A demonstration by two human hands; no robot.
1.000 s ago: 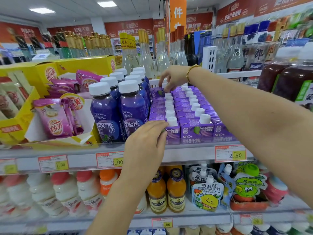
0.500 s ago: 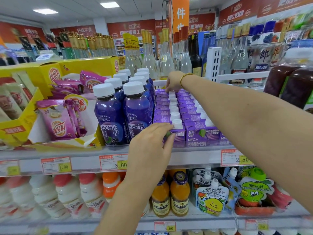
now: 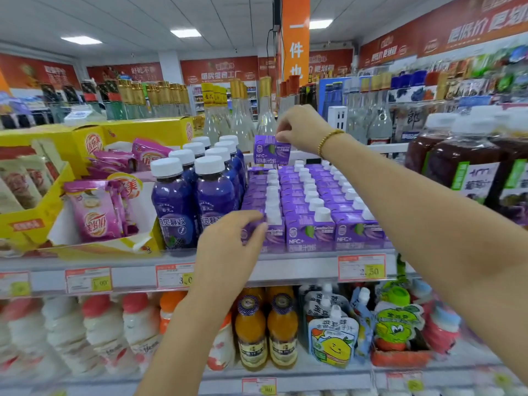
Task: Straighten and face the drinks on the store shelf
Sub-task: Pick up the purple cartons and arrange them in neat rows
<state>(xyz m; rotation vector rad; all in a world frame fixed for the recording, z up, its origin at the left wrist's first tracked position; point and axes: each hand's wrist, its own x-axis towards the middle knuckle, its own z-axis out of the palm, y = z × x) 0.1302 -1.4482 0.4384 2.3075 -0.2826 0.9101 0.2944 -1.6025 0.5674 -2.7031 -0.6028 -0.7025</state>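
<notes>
Right hand (image 3: 303,128) pinches purple carton (image 3: 271,150) by top, above rows (image 3: 311,190); left hand (image 3: 231,247) grips front carton (image 3: 275,238).

This is a shop, a small supermarket or grocery. The metal shelf rail (image 3: 300,267) carries printed price tags (image 3: 361,267) (one reads 2.50), and the goods stand in repeated rows of one kind: purple juice cartons (image 3: 310,232), blue bottles (image 3: 174,207) with white caps, orange juice bottles (image 3: 281,330) one level down, pouch drinks (image 3: 333,341) beside them. A yellow display box (image 3: 160,131) holds pink packets (image 3: 94,212). More racks of bottles fill the background. Red banners (image 3: 220,71) with Chinese lettering run along the walls, an orange sign (image 3: 295,38) hangs down, and flat light panels (image 3: 185,32) sit in the ceiling.
</notes>
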